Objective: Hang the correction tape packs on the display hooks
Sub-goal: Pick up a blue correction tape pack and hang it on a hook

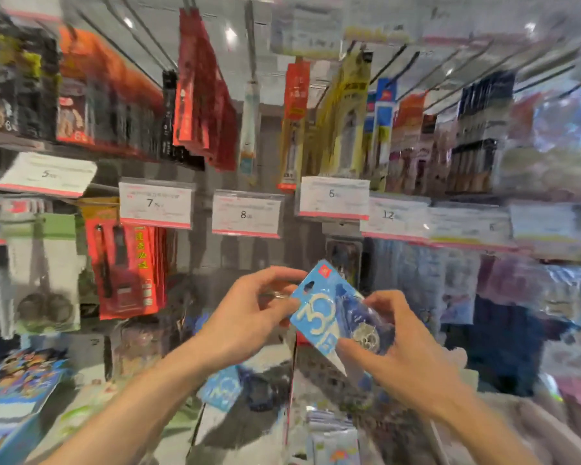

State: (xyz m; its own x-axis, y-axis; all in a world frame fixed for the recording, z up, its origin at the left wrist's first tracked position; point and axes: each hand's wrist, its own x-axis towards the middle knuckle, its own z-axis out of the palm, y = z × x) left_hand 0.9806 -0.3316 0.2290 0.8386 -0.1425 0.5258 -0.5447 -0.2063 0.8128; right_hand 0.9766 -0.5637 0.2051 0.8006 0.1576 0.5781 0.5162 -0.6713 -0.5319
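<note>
— Shelving packed with hanging stationery is seen behind everything, isn't it?

— Yes. Red packets are hung high at the centre, yellow ones to their right, and white price tags are clipped along the rails; the tag marked 8 is fixed just above the hands. Much of it is smeared by blur, so finer print cannot be read.

— Where is the correction tape pack held?

— A blue pack is held between both hands, in front of the lower rail and below the price tags. It is tilted, its top corner raised toward the tag marked 6. A hang hole is seen near its upper left edge, and a round, silvery part is visible under clear plastic at its lower right.

— How is it gripped?

— The left hand is closed on the pack's left edge, pinched between thumb and fingertips. The right hand is curled round the lower right part, the thumb laid over the clear blister and the fingers tucked beneath.

— Is it on a hook?

— No hook can be made out through its hole; none can be told apart in the blur.

— Anything lower down?

— A second blue pack is seen lying below the left wrist, well apart from the held one, and a colourful box is placed at the lower left.
</note>
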